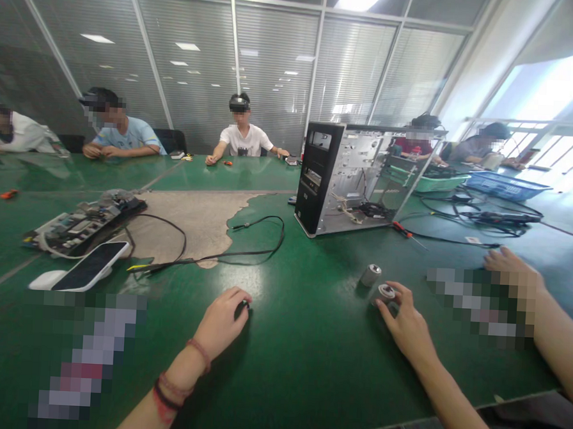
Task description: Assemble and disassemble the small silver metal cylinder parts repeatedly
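Observation:
My left hand (pixel 223 323) rests just above the green table (pixel 288 362), its fingers curled around a small black part (pixel 242 307); most of that part is hidden. My right hand (pixel 408 326) has thumb and fingers on either side of a short silver metal cylinder (pixel 385 294) with a dark centre on its top. Right behind it stands a second, similar silver cylinder (pixel 371 275), upright and untouched.
An open computer case (pixel 312 177) stands beyond the cylinders, with a screwdriver (pixel 403 229) beside it. Left are a circuit assembly (pixel 89 220), a white phone-like device (pixel 89 268) and a black cable (pixel 246 258). Another person's hand (pixel 516 274) lies at right. Blue (pixel 506 186) and green baskets (pixel 432 182) stand behind.

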Available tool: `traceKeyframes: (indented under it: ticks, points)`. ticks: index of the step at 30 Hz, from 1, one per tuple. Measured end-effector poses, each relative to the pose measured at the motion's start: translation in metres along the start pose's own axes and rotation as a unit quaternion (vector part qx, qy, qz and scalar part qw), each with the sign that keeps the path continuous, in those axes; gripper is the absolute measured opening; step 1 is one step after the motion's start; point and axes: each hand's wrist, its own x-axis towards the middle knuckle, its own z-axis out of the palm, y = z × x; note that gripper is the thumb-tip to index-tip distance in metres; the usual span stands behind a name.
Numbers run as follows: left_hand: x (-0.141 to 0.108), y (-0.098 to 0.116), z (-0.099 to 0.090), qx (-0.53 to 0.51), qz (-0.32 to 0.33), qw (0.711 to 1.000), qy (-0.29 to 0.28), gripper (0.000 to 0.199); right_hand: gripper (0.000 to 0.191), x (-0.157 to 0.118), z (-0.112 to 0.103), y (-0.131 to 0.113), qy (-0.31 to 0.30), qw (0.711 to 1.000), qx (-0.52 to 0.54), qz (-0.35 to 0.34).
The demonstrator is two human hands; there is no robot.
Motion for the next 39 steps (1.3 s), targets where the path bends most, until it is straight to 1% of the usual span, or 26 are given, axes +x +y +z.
traceKeyframes:
  ticks: [3,8,11,14,17,19,20,21,23,24,27,30,31,32,34,39]
  points:
    - [-0.001,-0.001,-0.001,0.001,-0.001,1.000,0.009,0.017,0.049,-0.001,-0.001,-0.005,0.005,1.000,-0.004,-0.011]
    - [-0.003,0.000,0.001,-0.001,0.007,1.000,0.012,0.017,0.053,-0.004,0.001,-0.016,0.027,0.998,0.034,-0.040]
    - [-0.003,0.000,0.003,-0.001,0.012,1.000,0.012,0.018,0.049,-0.005,0.002,-0.023,0.030,0.994,0.057,-0.086]
    - [-0.004,-0.001,0.003,-0.003,0.013,1.000,0.018,0.019,0.042,-0.003,0.004,-0.032,0.015,0.986,0.074,-0.147]
    - [-0.003,-0.002,0.002,-0.005,0.012,1.000,0.020,0.018,0.040,0.006,0.002,-0.052,-0.007,0.978,0.121,-0.167]
    - [-0.003,-0.002,0.002,-0.005,0.011,1.000,0.020,0.018,0.042,0.014,0.002,-0.074,-0.038,0.970,0.184,-0.156]
    - [-0.003,-0.001,0.002,-0.006,0.010,1.000,0.019,0.018,0.042,0.019,0.003,-0.088,-0.064,0.962,0.223,-0.145]
    - [-0.002,0.000,0.001,-0.008,0.009,1.000,0.017,0.018,0.042,0.023,0.005,-0.103,-0.102,0.948,0.270,-0.136]
    - [-0.003,0.001,0.001,-0.015,0.009,1.000,0.012,0.018,0.042,0.028,0.016,-0.134,-0.184,0.899,0.381,-0.109]
    - [-0.003,0.002,0.001,-0.019,0.010,1.000,0.009,0.018,0.041,0.029,0.024,-0.149,-0.222,0.870,0.433,-0.086]
    - [-0.003,0.004,0.000,-0.027,0.012,1.000,0.005,0.018,0.043,0.021,0.051,-0.185,-0.304,0.763,0.571,0.016]
    - [-0.002,0.004,0.000,-0.029,0.011,1.000,0.005,0.018,0.044,0.002,0.070,-0.201,-0.376,0.652,0.645,0.132]
    - [-0.001,0.004,0.001,-0.028,0.010,1.000,0.004,0.018,0.045,-0.004,0.072,-0.202,-0.395,0.622,0.657,0.161]
    - [-0.001,0.004,0.002,-0.027,0.009,1.000,0.002,0.018,0.044,-0.009,0.073,-0.202,-0.409,0.598,0.664,0.183]
    - [0.000,0.005,0.003,-0.026,0.010,1.000,-0.002,0.018,0.043,-0.016,0.070,-0.200,-0.424,0.568,0.674,0.210]
    - [0.000,0.008,0.004,-0.028,0.017,0.999,-0.011,0.019,0.037,-0.017,0.063,-0.192,-0.415,0.533,0.695,0.246]
